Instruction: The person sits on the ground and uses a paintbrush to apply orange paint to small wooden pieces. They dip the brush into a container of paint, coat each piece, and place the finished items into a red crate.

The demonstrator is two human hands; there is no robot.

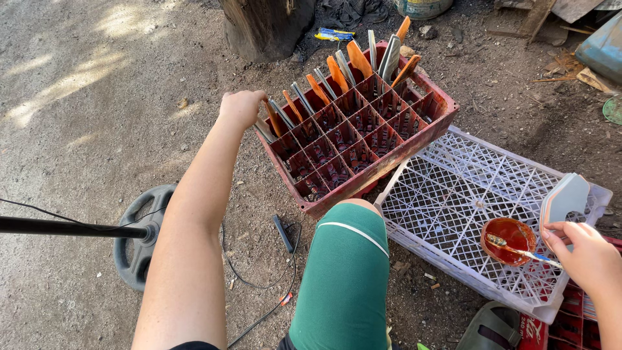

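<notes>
Left hand [241, 107] gripped a stained blade [273, 120] at red crate's [389, 155] far-left corner; approx. half the blades looked coated. Right hand [586, 256] held brush [521, 251] over stain bowl [510, 240].

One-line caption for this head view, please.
Left hand grips a knife standing in a red crate; right hand holds a blade.

Wooden pieces in a red crate, a brush and a bowl of orange-red stain

The left hand [242, 107] closes on an orange-stained wooden piece [273, 118] standing upright in a corner cell of the red divided crate [363, 133], which sits on the dirt ground. The right hand [586, 258] holds a grey, flat, unstained piece [565, 199] upright and pinches a thin brush [518, 250], whose tip rests in a small round bowl [509, 240] of orange-red stain on the white lattice crate [453, 194].
</notes>
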